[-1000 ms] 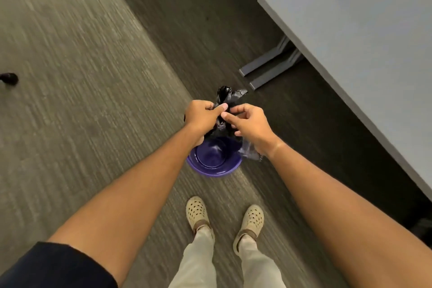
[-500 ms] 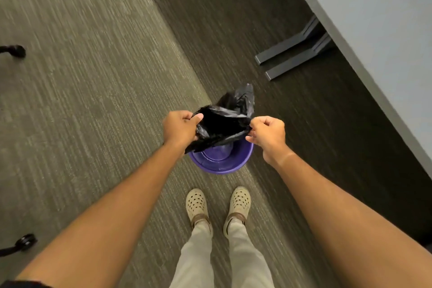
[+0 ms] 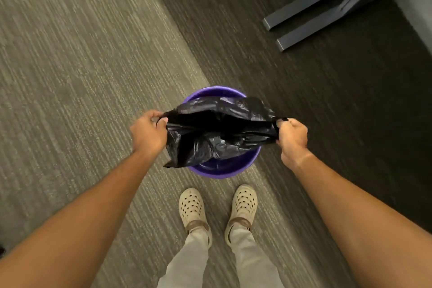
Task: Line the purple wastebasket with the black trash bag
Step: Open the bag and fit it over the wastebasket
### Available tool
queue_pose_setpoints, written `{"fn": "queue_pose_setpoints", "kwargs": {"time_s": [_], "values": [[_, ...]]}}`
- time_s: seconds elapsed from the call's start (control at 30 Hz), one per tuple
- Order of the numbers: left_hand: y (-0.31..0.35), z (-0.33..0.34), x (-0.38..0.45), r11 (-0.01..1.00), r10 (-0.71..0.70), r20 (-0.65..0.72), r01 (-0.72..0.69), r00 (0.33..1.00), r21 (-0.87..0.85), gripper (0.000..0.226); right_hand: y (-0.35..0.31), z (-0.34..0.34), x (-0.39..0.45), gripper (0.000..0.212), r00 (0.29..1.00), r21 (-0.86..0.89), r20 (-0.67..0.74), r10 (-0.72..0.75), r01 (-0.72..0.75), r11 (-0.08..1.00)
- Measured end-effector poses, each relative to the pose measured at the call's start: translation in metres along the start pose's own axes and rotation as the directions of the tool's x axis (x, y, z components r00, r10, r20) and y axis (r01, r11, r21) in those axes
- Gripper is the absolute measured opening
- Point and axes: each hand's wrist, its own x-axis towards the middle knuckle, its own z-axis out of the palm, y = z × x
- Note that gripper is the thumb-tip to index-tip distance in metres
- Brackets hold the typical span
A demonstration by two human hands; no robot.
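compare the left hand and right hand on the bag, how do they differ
The left hand pinches the black trash bag at its left edge, beside the purple wastebasket; the right hand fists the right edge, past the rim's other side. The left sits slightly higher in view. Both grips are closed, stretching the mouth open.

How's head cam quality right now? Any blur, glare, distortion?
Head view: soft motion blur across the carpet, hands and shoes; wide-angle stretch makes both forearms balloon toward the bottom corners; lighting even, no hard shadows; mild sheen on the black trash bag folds, its open mouth reads pure black; purple wastebasket rim still legible; table legs slightly smeared.
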Motion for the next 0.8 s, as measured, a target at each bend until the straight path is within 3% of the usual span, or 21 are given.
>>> {"fn": "queue_pose_setpoints", "kwargs": {"time_s": [0.07, 0.13, 0.23, 0.4, 0.57, 0.7, 0.8], "values": [[-0.026, 0.018, 0.013, 0.997, -0.028, 0.032, 0.031, 0.999, -0.075, 0.013, 0.021, 0.005, 0.015, 0.013, 0.993, -0.117, -0.005, -0.121, 0.119, 0.986], [-0.046, 0.031, 0.02, 0.981, -0.118, 0.066, 0.127, 0.991, -0.148, 0.021, 0.037, 0.005, 0.027, 0.018, 0.986, -0.099, 0.033, -0.162, 0.164, 0.981], [-0.063, 0.049, 0.026, 0.925, -0.255, 0.103, 0.273, 0.962, -0.264, 0.025, 0.047, 0.001, 0.04, 0.031, 0.961, -0.018, 0.259, -0.098, 0.107, 0.994], [-0.065, 0.064, 0.06, 0.887, -0.28, 0.116, 0.303, 0.953, -0.349, 0.021, 0.028, 0.003, 0.072, 0.034, 0.766, 0.147, 0.641, -0.049, -0.06, 0.987], [-0.051, 0.069, 0.106, 0.86, -0.283, 0.156, 0.322, 0.946, -0.395, 0.018, -0.009, 0.016, 0.103, 0.037, 0.575, 0.126, 0.818, -0.029, -0.13, 0.984], [-0.04, 0.07, 0.132, 0.844, -0.307, 0.165, 0.348, 0.937, -0.408, 0.012, -0.026, 0.032, 0.122, 0.032, 0.551, 0.108, 0.834, 0.024, -0.206, 0.972], [-0.036, 0.071, 0.143, 0.85, -0.315, 0.199, 0.369, 0.928, -0.376, 0.007, -0.03, 0.046, 0.134, 0.033, 0.655, 0.105, 0.748, 0.109, -0.278, 0.955]]}}
